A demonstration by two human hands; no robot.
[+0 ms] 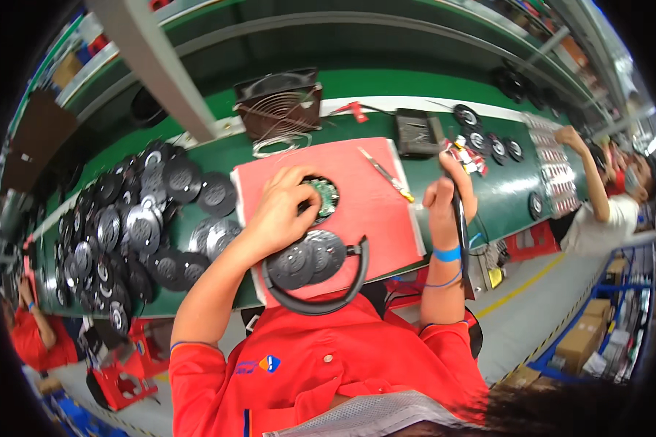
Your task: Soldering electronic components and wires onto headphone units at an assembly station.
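Note:
My left hand [286, 202] is closed on the edge of a round black housing with a green circuit board [326, 195] in it, on a pink mat [364, 218]. My right hand [455, 191] is raised off the mat's right side, fingers wrapped round a long black tool [461, 233]; its exact kind is unclear. Below the left hand lie two black discs [324, 256], overlapping. A curved black band [317, 304], like a headphone headband, arcs round them at the mat's near edge. Tweezers [386, 175] rest on the mat between my hands.
Many round black parts [142, 227] are heaped on the green bench to the left. Behind the mat stand a black fan box [280, 105] and a dark tray [418, 132]. More round parts [477, 142] lie back right. A co-worker [598, 218] is at far right, another [40, 331] far left.

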